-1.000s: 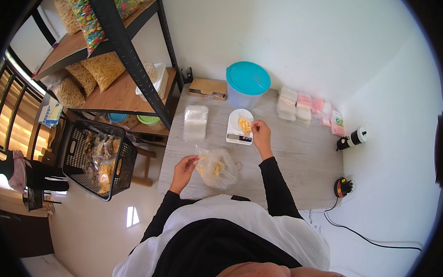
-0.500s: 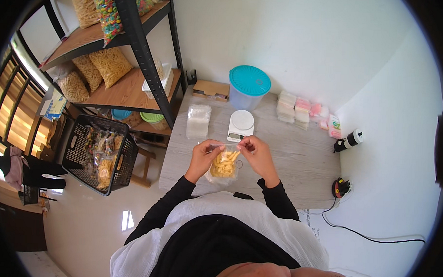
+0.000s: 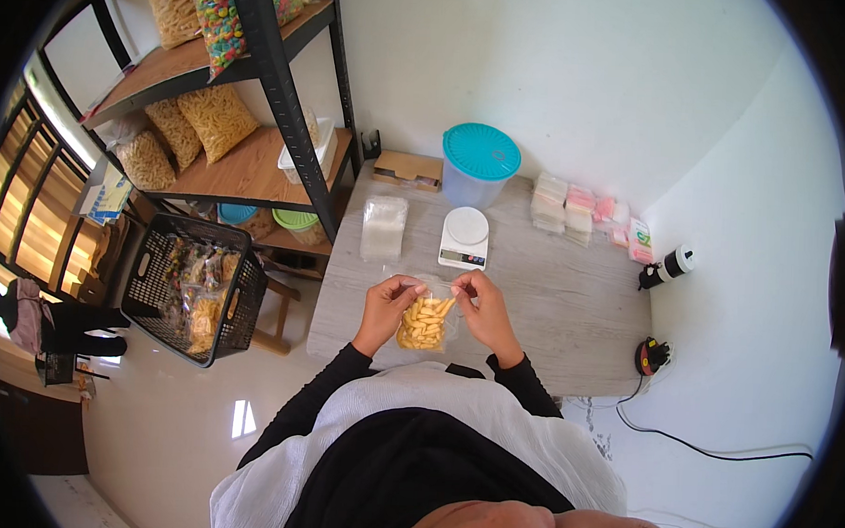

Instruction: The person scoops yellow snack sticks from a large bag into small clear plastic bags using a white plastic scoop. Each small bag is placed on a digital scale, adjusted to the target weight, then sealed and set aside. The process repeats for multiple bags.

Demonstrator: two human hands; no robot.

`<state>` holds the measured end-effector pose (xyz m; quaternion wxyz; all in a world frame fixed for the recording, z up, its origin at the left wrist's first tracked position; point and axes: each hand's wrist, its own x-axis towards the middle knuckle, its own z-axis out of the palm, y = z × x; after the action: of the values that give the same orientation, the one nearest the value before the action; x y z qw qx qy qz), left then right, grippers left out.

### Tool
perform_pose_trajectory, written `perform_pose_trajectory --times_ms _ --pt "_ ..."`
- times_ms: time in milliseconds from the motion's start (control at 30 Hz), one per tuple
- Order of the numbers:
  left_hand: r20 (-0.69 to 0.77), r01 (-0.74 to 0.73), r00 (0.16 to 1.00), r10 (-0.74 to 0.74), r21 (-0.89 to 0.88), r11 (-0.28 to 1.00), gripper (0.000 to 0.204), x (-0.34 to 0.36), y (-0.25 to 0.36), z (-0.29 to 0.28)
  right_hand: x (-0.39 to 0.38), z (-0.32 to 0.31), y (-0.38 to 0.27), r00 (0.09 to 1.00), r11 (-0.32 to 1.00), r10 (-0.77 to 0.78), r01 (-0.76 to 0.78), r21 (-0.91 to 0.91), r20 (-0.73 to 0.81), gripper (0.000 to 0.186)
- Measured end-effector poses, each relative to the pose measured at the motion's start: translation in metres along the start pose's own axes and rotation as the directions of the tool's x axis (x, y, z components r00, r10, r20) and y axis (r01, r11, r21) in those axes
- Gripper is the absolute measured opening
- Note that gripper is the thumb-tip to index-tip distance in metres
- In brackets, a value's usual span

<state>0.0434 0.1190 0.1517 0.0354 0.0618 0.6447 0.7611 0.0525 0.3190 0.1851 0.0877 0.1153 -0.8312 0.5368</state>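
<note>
Between my hands hangs a clear plastic bag (image 3: 424, 325) filled with yellow, finger-shaped snack pieces. My left hand (image 3: 386, 311) pinches its upper left corner, and my right hand (image 3: 484, 310) pinches the upper right edge. The bag is held over the near edge of the table, its top stretched between my fingertips. Just beyond my hands stands a white kitchen scale (image 3: 465, 238) with a round platform that bears nothing. Left of the scale lies a stack of clear plastic bags (image 3: 384, 229).
Behind the scale is a tub with a turquoise lid (image 3: 482, 152), beside a cardboard box (image 3: 407, 169). Pink and white packets (image 3: 573, 210) lie at the back right, near a black-and-white bottle (image 3: 669, 267). A black basket (image 3: 237, 323) of filled bags and a shelving rack (image 3: 293, 101) stand left.
The bag now hangs more upright, with its snack pieces settled lower. My hands remain at its top edge, and the view has shifted slightly.
</note>
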Motion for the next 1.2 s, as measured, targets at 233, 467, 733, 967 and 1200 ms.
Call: perform_pose_trajectory --times_ms 233,467,733,967,1200 --pt "0.026 0.076 0.997 -0.076 0.005 0.997 0.015 -0.004 -0.002 0.006 -0.006 0.002 0.003 1.000 1.000 0.015 -0.015 -0.022 0.000 0.012" --pt "0.020 0.051 0.998 -0.052 0.030 0.998 0.015 -0.004 -0.006 0.008 -0.009 0.007 0.006 0.998 0.998 -0.060 0.060 -0.026 -0.006 0.012" --pt "0.096 0.013 0.995 -0.031 0.181 0.983 0.016 -0.005 -0.004 0.006 -0.003 0.008 -0.008 0.955 0.916 -0.291 0.296 -0.269 0.061 0.014" --pt "0.128 -0.012 0.992 -0.015 0.212 0.977 0.016 -0.006 -0.002 0.005 -0.003 0.011 -0.005 0.933 0.843 -0.354 0.348 -0.410 0.063 0.012" --pt "0.050 -0.041 0.998 0.027 0.295 0.955 0.015 -0.007 -0.003 0.006 -0.001 0.011 -0.011 0.935 0.885 -0.340 0.354 -0.301 0.100 0.012"
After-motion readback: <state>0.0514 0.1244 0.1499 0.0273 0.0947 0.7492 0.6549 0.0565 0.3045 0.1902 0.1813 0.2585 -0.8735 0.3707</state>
